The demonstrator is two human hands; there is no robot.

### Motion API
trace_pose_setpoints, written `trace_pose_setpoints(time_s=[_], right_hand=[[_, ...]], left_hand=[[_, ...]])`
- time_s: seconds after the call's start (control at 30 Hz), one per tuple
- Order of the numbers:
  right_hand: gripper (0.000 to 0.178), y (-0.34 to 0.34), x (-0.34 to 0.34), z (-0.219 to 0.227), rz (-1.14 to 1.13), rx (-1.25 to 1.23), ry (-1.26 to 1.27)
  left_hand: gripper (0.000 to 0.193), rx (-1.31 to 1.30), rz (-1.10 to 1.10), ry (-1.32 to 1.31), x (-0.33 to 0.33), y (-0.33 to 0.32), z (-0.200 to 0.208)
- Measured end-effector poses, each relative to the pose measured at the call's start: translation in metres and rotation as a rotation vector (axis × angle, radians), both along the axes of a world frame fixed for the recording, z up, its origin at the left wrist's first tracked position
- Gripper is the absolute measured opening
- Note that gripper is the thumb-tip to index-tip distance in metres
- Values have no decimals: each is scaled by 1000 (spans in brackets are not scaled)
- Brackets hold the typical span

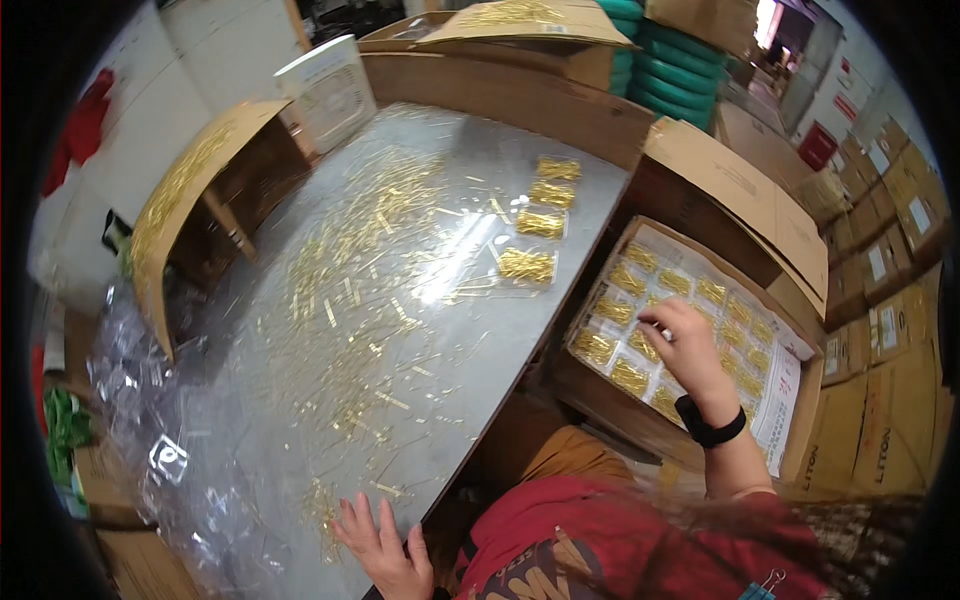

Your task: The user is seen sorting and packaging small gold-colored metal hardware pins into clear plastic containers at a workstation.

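My left hand (pixel 383 547) rests at the near edge of the grey table (pixel 470 350), fingers spread, beside a small heap of thin gold-coloured metal strips (pixel 326 510). Over an open cardboard box at the right, my right hand (pixel 683 340) is closed with its fingers curled to the thumb; what they hold, if anything, is hidden. Below it, rows of clear packs filled with gold strips (pixel 630 376) lie in the box. Several more filled packs (pixel 527 265) stand in a line along the table's right side.
Loose gold strips (pixel 360 290) are scattered across the table. Clear plastic trays (pixel 170 430) pile up at the left, below a curved cardboard piece (pixel 180 190). A white panel (pixel 328 92) stands at the back. Stacked cartons (pixel 870 260) line the right, with green coils (pixel 676 70) behind.
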State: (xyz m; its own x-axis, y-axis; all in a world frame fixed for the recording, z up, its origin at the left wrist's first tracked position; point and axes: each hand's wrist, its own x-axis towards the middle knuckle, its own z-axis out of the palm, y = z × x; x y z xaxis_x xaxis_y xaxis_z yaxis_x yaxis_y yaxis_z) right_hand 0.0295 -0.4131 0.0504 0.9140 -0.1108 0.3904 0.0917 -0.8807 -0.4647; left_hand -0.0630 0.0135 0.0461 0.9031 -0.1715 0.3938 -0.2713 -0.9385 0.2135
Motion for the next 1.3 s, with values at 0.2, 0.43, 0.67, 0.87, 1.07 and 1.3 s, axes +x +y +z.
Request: trace_pose_setpoints(time_s=[0.2, 0.43, 0.67, 0.87, 1.07, 1.3], right_hand=[[30, 17, 0, -69, 128, 129, 2], [10, 54, 11, -111, -66, 201, -31], [12, 53, 8, -76, -73, 230, -263], [18, 57, 13, -93, -122, 216, 1], [12, 62, 3, -123, -70, 267, -55], [9, 61, 10, -108, -117, 270, -183]], left_hand=[[68, -17, -227, 191, 26, -36, -4], [71, 199, -172, 448, 36, -42, -7], [68, 342, 4, 442, 40, -40, -28], [68, 331, -12, 432, 49, -46, -26], [70, 375, -8, 353, 42, -37, -33], [69, 353, -8, 346, 41, -38, -32]])
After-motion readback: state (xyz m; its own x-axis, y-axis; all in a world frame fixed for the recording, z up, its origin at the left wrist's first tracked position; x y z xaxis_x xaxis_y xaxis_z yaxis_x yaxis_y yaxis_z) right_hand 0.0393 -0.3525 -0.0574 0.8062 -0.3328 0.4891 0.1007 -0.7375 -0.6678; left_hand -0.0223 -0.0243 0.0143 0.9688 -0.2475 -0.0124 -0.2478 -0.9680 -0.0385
